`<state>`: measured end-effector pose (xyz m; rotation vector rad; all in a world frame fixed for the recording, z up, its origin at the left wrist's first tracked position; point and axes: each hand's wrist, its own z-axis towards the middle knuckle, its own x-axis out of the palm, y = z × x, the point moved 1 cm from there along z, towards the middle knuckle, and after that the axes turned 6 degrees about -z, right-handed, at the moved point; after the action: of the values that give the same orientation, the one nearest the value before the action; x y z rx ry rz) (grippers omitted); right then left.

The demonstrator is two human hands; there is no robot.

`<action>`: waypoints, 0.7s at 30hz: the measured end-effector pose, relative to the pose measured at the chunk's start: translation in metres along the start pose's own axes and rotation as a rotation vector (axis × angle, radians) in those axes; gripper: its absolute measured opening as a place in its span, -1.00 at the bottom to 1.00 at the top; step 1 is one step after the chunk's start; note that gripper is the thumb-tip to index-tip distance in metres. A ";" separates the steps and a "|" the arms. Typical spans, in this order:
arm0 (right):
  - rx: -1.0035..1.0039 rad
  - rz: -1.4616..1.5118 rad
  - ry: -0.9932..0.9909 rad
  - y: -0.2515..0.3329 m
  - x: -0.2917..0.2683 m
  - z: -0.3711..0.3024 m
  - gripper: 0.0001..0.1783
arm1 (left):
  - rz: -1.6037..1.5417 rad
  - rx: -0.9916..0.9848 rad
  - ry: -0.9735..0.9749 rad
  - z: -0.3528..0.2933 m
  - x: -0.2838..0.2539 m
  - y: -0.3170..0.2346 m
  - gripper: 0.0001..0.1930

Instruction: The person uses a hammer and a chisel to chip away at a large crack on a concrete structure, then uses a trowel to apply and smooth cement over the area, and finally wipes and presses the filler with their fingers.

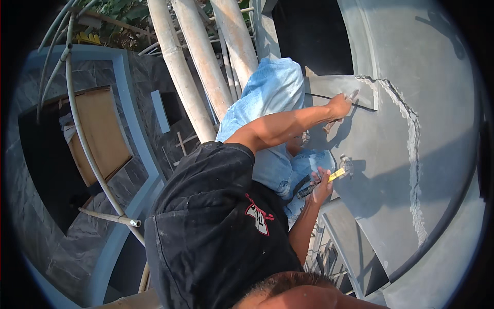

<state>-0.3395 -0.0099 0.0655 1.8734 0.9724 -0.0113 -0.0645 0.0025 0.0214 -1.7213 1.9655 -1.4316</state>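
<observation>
My left hand [339, 106] is closed round a short metal chisel [353, 95], gripping it by its middle. One end of the chisel points up towards the chipped corner of a grey wall [386, 154], and a brownish end shows below the fist. Lower down, my right hand [322, 188] is wrapped round a hammer [336, 174] with a yellow and black handle. The metal hammer head lies close to the wall; I cannot tell whether it touches. A rough chipped groove [413, 139] runs from that corner, then down the wall.
Thick bamboo poles [198, 67] stand beside my bent knees in blue jeans [262, 98]. A dark opening [314, 38] lies above the groove's corner. At the left, thin bamboo poles [77, 118] cross a blue-framed opening [123, 77]. A ledge edge [342, 247] runs below my right hand.
</observation>
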 end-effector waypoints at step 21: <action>-0.313 -0.633 0.053 0.069 0.061 0.014 -0.80 | -0.314 -0.019 0.096 -0.111 -0.015 0.062 -0.40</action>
<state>-0.2495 0.0037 0.0862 1.2315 1.4767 -0.1779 -0.1753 0.0667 0.0284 -2.0808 1.8179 -1.6236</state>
